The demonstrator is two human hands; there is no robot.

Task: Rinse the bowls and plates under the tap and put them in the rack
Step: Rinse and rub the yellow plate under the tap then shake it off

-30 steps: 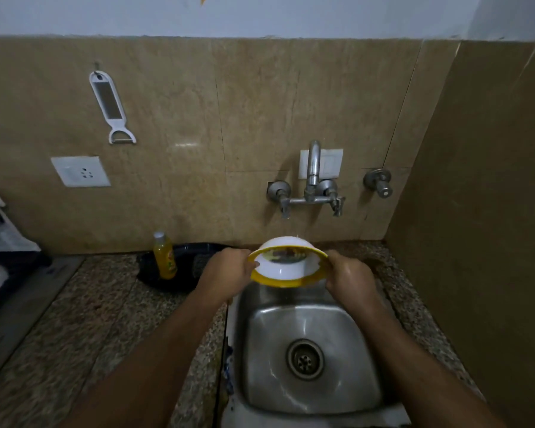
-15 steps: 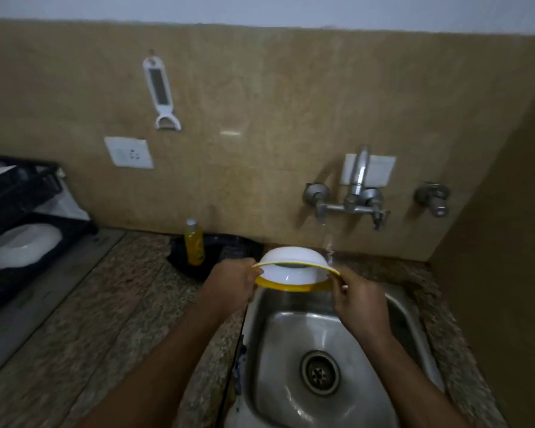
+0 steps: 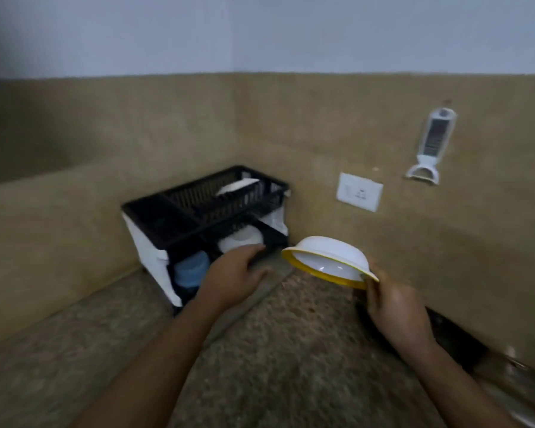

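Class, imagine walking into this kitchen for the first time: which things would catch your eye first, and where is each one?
The white bowl with a yellow rim, held tilted and mouth-down over the granite counter by the right hand, stands out most. In the corner sits a black two-tier dish rack with white dishes on both tiers, and the left hand reaches toward it. A white peeler hangs on the tiled wall at right.

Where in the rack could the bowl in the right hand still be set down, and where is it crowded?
The upper basket of the rack looks mostly bare left of the white dish. The lower tier is crowded: a white bowl and a blue item fill it. The right hand holds the yellow-rimmed bowl; the left hand reaches toward the rack.
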